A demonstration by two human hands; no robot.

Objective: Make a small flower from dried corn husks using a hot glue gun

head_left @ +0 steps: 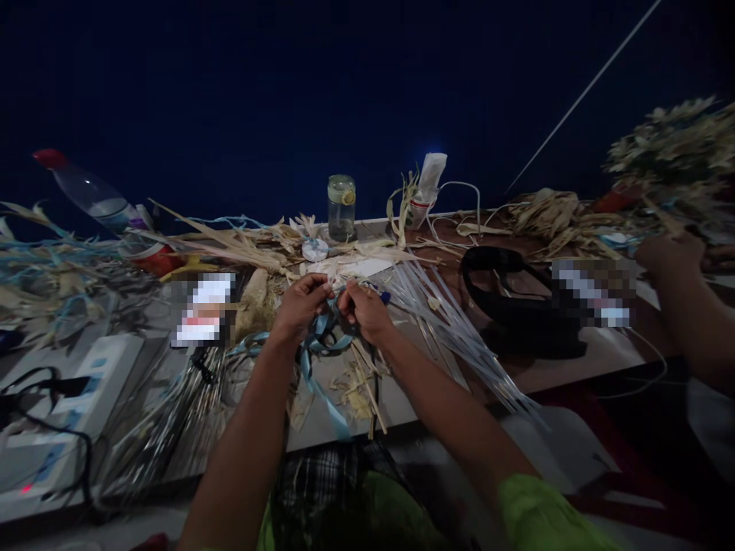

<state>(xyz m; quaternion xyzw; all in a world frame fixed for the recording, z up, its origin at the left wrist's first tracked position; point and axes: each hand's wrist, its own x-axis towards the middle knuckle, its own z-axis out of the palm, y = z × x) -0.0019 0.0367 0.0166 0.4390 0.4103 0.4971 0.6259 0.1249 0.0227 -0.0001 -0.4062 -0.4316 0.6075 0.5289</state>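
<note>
Over the middle of the table, my left hand (pixel 302 304) and my right hand (pixel 366 308) meet with their fingertips pinched close together. Between the fingertips is something small and pale, too small to make out. Light blue ribbon (pixel 315 375) hangs and curls just below the hands; whether the fingers hold it cannot be seen. Dried husk strips (pixel 367 256) and a round white spool-like disc (pixel 315 249) lie just beyond. Beneath my right hand are thin sticks (pixel 376 398) and scraps of husk (pixel 357 394).
Clear plastic rods (pixel 453 329) and a black headband-like object (pixel 511 306) lie to the right. A jar (pixel 341 208) stands behind. On the left are a phone (pixel 205 310), thin wires (pixel 175 428), a power strip (pixel 92 405) and a tilted bottle (pixel 95 195). Another person's hand (pixel 669 252) is at far right.
</note>
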